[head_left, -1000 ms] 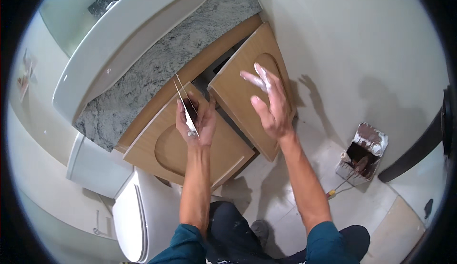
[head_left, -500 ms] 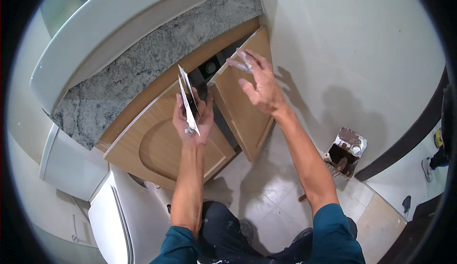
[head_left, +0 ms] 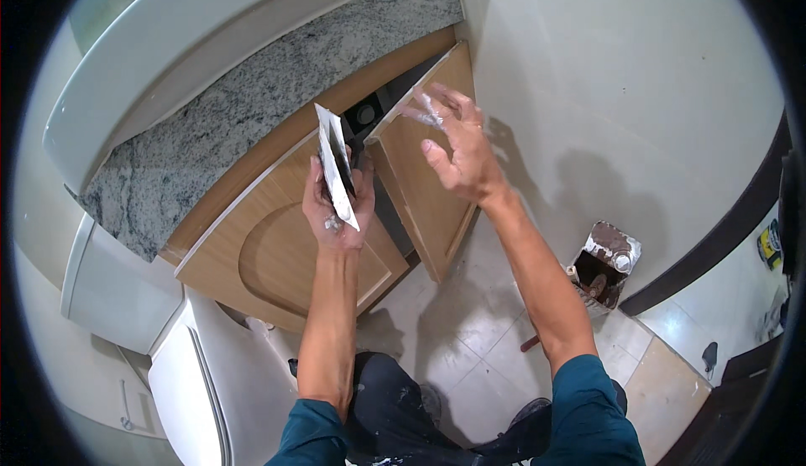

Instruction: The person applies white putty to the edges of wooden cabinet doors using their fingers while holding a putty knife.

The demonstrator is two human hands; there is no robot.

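My left hand [head_left: 333,201] grips thin, flat pieces, apparently spreaders [head_left: 336,168], with white paste on their faces and some on the palm. It is in front of the left wooden cabinet door [head_left: 277,248]. My right hand [head_left: 460,149] is raised with its fingers apart and holds nothing, white paste on its fingertips, in front of the angled right cabinet door [head_left: 432,222]. Whether it touches that door I cannot tell. A dark gap shows between the doors.
A white basin [head_left: 117,63] sits on a grey stone counter [head_left: 235,122]. A toilet [head_left: 172,382] stands lower left. A smeared tin [head_left: 604,264] stands by the right wall [head_left: 638,88]. Beyond a dark doorframe [head_left: 714,239] lies a yellow-and-black container [head_left: 768,243].
My right hand has moved up and leftward. The flat pieces in my left hand show more of their white faces. The view has shifted, showing more floor beyond the doorway.
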